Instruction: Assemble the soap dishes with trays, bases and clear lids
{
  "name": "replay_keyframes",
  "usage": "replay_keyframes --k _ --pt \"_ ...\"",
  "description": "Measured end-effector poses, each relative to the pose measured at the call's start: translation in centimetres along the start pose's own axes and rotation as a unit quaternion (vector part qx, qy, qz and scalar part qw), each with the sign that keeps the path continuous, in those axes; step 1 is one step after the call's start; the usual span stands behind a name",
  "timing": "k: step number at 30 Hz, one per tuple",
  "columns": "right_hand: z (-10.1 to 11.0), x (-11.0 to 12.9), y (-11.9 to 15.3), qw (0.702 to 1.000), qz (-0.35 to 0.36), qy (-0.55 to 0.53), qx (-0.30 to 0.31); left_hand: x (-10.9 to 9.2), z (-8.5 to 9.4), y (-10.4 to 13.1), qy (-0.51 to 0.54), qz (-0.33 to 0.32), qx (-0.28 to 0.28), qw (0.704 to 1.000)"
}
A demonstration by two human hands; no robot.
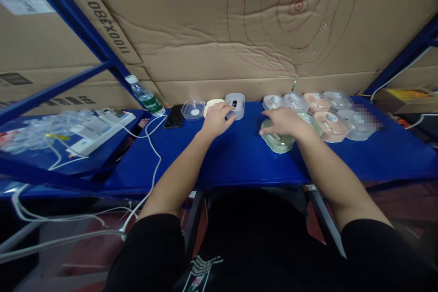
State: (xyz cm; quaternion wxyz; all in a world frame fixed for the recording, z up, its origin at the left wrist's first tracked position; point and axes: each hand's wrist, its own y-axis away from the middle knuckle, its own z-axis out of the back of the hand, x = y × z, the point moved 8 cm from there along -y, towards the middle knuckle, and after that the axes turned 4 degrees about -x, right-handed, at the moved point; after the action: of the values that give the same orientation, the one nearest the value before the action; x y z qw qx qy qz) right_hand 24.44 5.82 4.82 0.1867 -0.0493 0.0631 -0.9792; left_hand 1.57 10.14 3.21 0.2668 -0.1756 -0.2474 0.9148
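Observation:
My left hand [218, 118] is at the back of the blue table, thumb and fingers apart. Its fingertips reach the near left side of a grey plastic container [240, 110] with a dark slot on top. Partly under that hand lies a round cream-coloured piece [212, 104]. Beside it stands a clear shallow dish [192, 109] with a white disc in it. Over a green lidded box [281, 143] my right hand [284, 122] is spread, thumb at the box's left edge; its other fingertips are partly hidden. Whether it grips the box does not show.
Several lidded boxes, such as a pink one [330, 128] and a grey one [337, 99], stand in two rows at right. A phone [174, 117], a water bottle [148, 99] and a white cable [159, 157] lie left. Cardboard [191, 23] walls the back.

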Motion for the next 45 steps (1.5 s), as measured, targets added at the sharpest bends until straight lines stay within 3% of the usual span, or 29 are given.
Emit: replay_keyframes --k 3,5,12,15,19,22,25,29,35,38,41,43,45 --pt "0.1 2.4 0.1 0.991 0.101 -0.087 -0.02 -0.5 -0.1 0.1 0.015 -0.023 0.004 1.0" --pt "0.1 2.9 0.3 0.985 0.128 -0.113 -0.025 -0.8 -0.1 0.1 0.029 -0.043 0.006 0.999" --pt "-1.5 0.9 0.7 0.993 0.056 -0.092 0.047 -2.3 -0.9 0.7 0.088 -0.126 0.052 0.987" --pt "-1.0 1.0 0.4 0.995 0.047 -0.088 0.019 -3.1 -1.1 0.9 0.096 -0.152 0.052 0.982" --pt "1.0 0.7 -0.1 0.99 0.0 -0.127 -0.058 -4.2 -0.5 1.2 0.077 -0.184 -0.002 0.98" --pt "1.9 0.7 -0.3 0.955 0.001 -0.292 -0.058 -5.0 0.1 1.2 0.057 -0.19 -0.03 0.98" --pt "0.9 1.0 -0.1 0.883 -0.024 -0.467 0.039 -5.5 0.7 1.1 0.041 -0.163 -0.036 0.985" --pt "-0.3 1.0 0.3 0.812 -0.075 -0.568 0.109 -6.6 1.6 1.1 0.041 -0.156 -0.019 0.987" --pt "-0.4 0.2 0.9 0.774 -0.09 -0.612 0.139 -6.3 2.4 0.8 0.038 -0.157 -0.001 0.987" --pt "-0.3 0.8 1.3 0.779 -0.082 -0.599 0.165 -5.6 2.3 0.7 0.022 -0.134 -0.007 0.991" --pt "0.1 0.9 0.7 0.808 -0.092 -0.567 0.128 -4.9 2.5 0.7 0.011 -0.116 -0.013 0.993" --pt "0.7 0.5 -0.1 0.825 -0.106 -0.552 0.058 -3.7 3.2 0.6 0.003 -0.097 -0.04 0.994" --pt "1.1 -0.4 -0.9 0.821 -0.126 -0.556 -0.026 -1.4 4.5 0.5 -0.01 -0.061 -0.089 0.994"
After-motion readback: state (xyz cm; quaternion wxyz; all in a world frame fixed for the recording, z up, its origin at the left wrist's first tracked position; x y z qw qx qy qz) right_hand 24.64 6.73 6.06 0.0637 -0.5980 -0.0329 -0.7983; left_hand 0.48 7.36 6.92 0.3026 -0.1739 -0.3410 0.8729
